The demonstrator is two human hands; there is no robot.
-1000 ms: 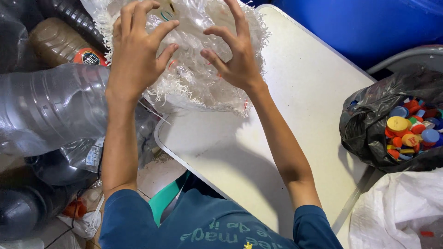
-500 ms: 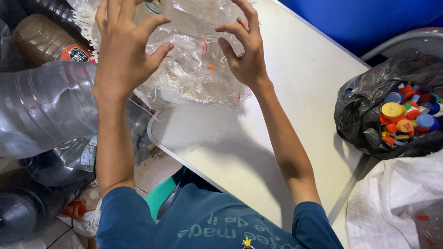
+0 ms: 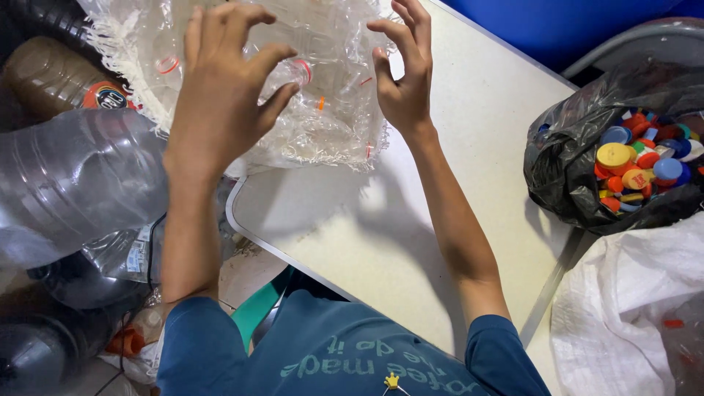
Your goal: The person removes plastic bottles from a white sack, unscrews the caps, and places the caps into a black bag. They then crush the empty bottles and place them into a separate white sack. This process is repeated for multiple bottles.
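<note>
**Both hands on the bag of crushed bottles**

Top centre of frame: left hand [image 3: 220,95] and right hand [image 3: 403,73], fingers spread wide, press against a clear bag of plastic bottles [image 3: 323,125] at the table's [image 3: 455,220] far edge. I'd grip the bag's sides evenly so nothing spills. Bag of caps [image 3: 631,169] sits right.

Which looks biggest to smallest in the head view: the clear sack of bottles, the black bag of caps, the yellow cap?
1. Clear sack of bottles, partly cut off by the frame.
2. Black bag of caps.
3. Yellow cap.
</note>
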